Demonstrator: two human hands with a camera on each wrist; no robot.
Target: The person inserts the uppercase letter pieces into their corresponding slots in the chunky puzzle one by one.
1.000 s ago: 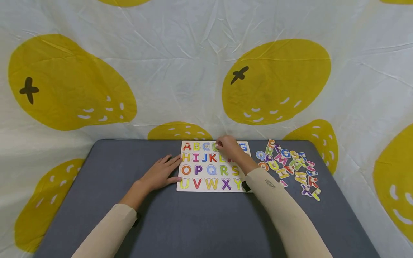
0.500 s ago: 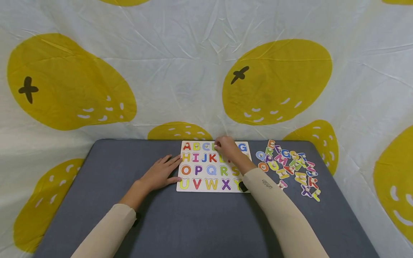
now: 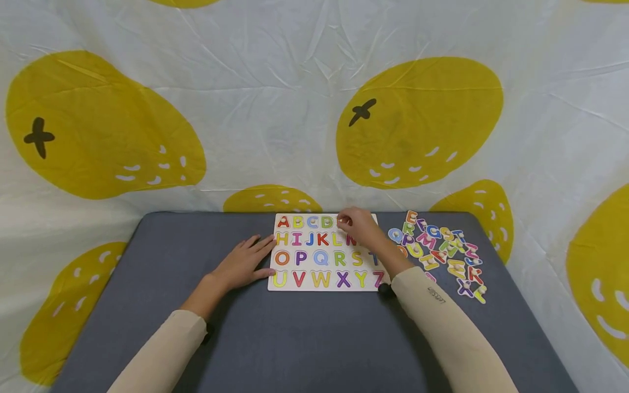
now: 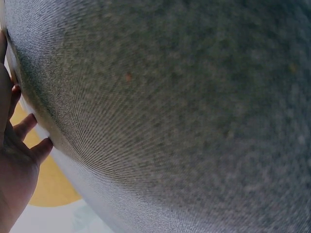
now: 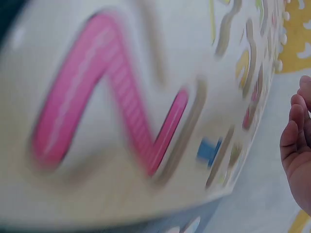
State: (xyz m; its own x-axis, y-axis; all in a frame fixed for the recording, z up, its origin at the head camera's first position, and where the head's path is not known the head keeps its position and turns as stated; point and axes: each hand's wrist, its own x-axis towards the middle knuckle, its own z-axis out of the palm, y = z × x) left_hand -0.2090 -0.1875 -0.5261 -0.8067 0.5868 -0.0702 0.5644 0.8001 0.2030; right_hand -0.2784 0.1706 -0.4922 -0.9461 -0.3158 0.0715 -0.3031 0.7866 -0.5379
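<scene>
A wooden alphabet puzzle board [image 3: 309, 285] lies flat near the table's back edge. Knobbed letter pieces sit in its top row, among them the A piece [image 3: 283, 222] and the green D piece [image 3: 327, 221]. My left hand [image 3: 239, 266] lies spread at the board's left edge, fingertips and thumb touching it. Above the top row, just right of the D, hovers my right hand [image 3: 360, 226], its fingers loosely bent with no piece showing in them. It hides part of the upper right recesses. In the right wrist view the pink Z recess [image 5: 116, 73] looms large.
Loose letter pieces lie in a heap to the right of the board, including a red E piece [image 3: 411, 216], a blue Q piece [image 3: 395, 235] and a purple X piece [image 3: 464, 287]. A fruit-patterned white curtain [image 3: 275, 136] hangs behind the grey table [image 3: 314, 338].
My right hand has moved a little to the right, off the D piece, which now shows fully in its recess. The left hand stays at the board's edge.
</scene>
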